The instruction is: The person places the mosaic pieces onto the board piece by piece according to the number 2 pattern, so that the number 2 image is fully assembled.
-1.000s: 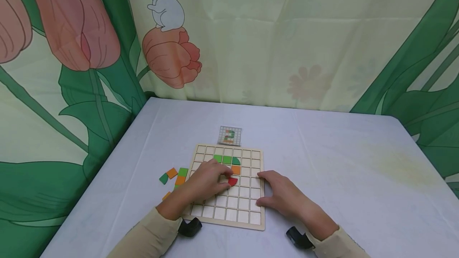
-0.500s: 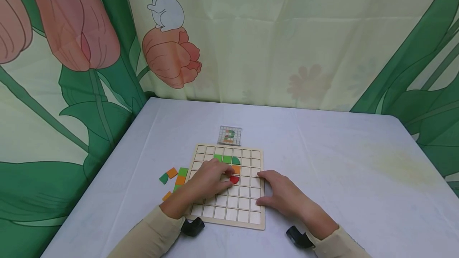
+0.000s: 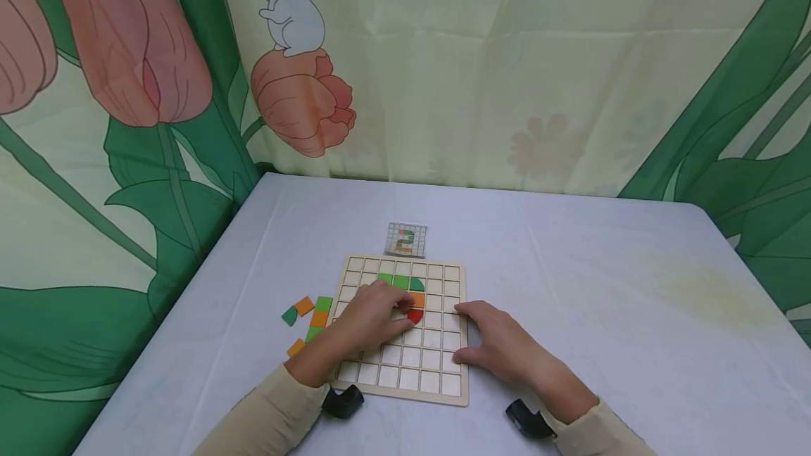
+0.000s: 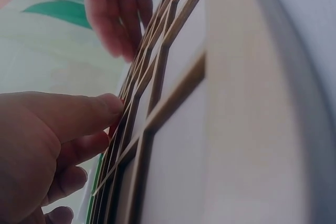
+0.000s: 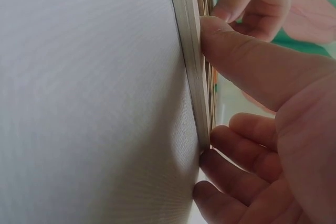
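Note:
A wooden grid board (image 3: 437, 400) lies on the table. My left hand (image 3: 374, 315) reaches over it, thumb and forefinger at a red quarter-circle tile (image 3: 415, 316), pinching it at its cell below an orange square tile (image 3: 417, 299). In the left wrist view only a sliver of red shows by the thumb (image 4: 100, 109). Two green square tiles (image 3: 401, 282) and a dark green quarter-circle tile (image 3: 417, 284) form a row above. My right hand (image 3: 500, 340) rests its spread thumb and fingertips against the board's right edge; in the right wrist view the thumb (image 5: 231, 48) touches the rim.
Left of the board lie loose tiles: a dark green one (image 3: 289, 315), an orange square (image 3: 304, 306), a green square (image 3: 324, 304) and several others partly behind the left arm. A small pattern card (image 3: 406, 240) lies beyond the board. A printed curtain (image 3: 507, 90) hangs behind.
My left hand has shifted slightly right and away from me. The red tile has turned and moved up into line beneath the orange square. My right hand has stayed at the board's edge.

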Tool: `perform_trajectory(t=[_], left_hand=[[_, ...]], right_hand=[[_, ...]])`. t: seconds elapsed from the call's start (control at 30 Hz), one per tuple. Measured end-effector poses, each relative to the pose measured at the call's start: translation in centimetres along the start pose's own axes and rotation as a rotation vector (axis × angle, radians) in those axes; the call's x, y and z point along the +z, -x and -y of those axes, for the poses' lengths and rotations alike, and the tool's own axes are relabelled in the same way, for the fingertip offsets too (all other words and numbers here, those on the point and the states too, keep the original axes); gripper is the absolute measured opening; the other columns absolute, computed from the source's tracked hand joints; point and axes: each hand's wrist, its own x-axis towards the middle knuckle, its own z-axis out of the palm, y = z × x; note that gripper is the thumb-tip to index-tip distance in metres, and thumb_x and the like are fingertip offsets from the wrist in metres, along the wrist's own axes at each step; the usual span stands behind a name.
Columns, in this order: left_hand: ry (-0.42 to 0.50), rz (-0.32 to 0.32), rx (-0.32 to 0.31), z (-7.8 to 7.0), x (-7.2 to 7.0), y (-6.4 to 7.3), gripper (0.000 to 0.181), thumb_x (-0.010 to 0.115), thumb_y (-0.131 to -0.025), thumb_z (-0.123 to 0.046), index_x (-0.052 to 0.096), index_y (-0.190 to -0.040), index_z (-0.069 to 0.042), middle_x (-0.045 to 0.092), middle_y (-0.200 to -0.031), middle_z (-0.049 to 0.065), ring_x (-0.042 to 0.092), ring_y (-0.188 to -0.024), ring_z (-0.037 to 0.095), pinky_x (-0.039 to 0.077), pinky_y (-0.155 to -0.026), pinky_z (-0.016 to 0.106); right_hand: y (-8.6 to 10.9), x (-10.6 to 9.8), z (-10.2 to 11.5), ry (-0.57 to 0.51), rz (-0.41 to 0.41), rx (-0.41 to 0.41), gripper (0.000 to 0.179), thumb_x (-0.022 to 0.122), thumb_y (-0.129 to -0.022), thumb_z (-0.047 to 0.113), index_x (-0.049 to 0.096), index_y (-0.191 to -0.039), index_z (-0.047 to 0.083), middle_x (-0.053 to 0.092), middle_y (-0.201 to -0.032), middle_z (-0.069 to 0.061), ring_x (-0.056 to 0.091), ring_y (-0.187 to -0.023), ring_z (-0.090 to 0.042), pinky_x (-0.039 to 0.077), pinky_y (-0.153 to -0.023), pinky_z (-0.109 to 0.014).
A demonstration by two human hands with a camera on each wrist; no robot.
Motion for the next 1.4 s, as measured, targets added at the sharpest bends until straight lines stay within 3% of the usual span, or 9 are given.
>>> perform_trajectory(t=[0.37,0.77,0.93,1.07,1.2,1.4], left_hand=[[0.007,0.001,-0.022,0.0,0.1,-0.1,0.027,0.080,-0.086,-0.025,0.076,-0.109,-0.012,0.066,-0.092,-0.009,0.049,-0.088,0.013,0.043,-0.077,0.031],[0.015,0.008,-0.035,0.0,-0.6,0.3,0.032,0.080,-0.087,-0.025,0.073,-0.116,-0.014,0.067,-0.095,-0.010,0.054,-0.094,0.013,0.045,-0.083,0.034],[0.037,0.011,-0.043,0.6,-1.1,0.4,0.037,0.080,-0.086,-0.027,0.072,-0.121,-0.017,0.069,-0.104,-0.009,0.058,-0.098,0.014,0.050,-0.081,0.033],[0.050,-0.014,-0.038,1.3,-1.8,0.8,0.038,0.082,-0.085,-0.030,0.073,-0.118,-0.016,0.069,-0.115,-0.003,0.059,-0.110,0.021,0.050,-0.088,0.039],[0.077,-0.028,-0.093,1.8,-2.7,1.4,0.044,0.083,-0.084,-0.031,0.070,-0.123,-0.014,0.066,-0.122,0.001,0.054,-0.121,0.026,0.047,-0.098,0.044],[0.083,-0.056,-0.167,3.0,-4.0,2.3,0.056,0.085,-0.082,-0.031,0.066,-0.132,-0.012,0.062,-0.129,0.004,0.051,-0.127,0.028,0.045,-0.102,0.047]], right_hand=[[0.0,0.0,-0.1,-0.007,-0.002,-0.011,0.073,0.088,-0.076,0.021,0.055,-0.137,0.000,0.056,-0.136,-0.011,0.051,-0.129,-0.031,0.040,-0.107,-0.047],[0.0,0.0,0.1,0.002,0.003,0.007,0.074,0.089,-0.076,0.023,0.055,-0.138,0.001,0.056,-0.137,-0.010,0.050,-0.130,-0.031,0.039,-0.108,-0.047],[0.0,0.0,0.2,0.016,0.010,0.020,0.074,0.088,-0.076,0.025,0.055,-0.138,0.003,0.055,-0.138,-0.010,0.049,-0.131,-0.030,0.039,-0.108,-0.047],[0.0,0.0,0.2,0.014,0.009,0.018,0.074,0.088,-0.076,0.024,0.054,-0.138,0.003,0.055,-0.138,-0.009,0.049,-0.131,-0.030,0.039,-0.108,-0.047],[0.0,0.0,0.1,0.011,0.008,0.014,0.074,0.088,-0.076,0.024,0.054,-0.138,0.002,0.055,-0.138,-0.009,0.049,-0.131,-0.029,0.039,-0.108,-0.047],[0.1,-0.1,0.0,0.011,0.007,0.006,0.074,0.088,-0.076,0.024,0.054,-0.138,0.002,0.055,-0.138,-0.009,0.049,-0.131,-0.029,0.039,-0.108,-0.046]])
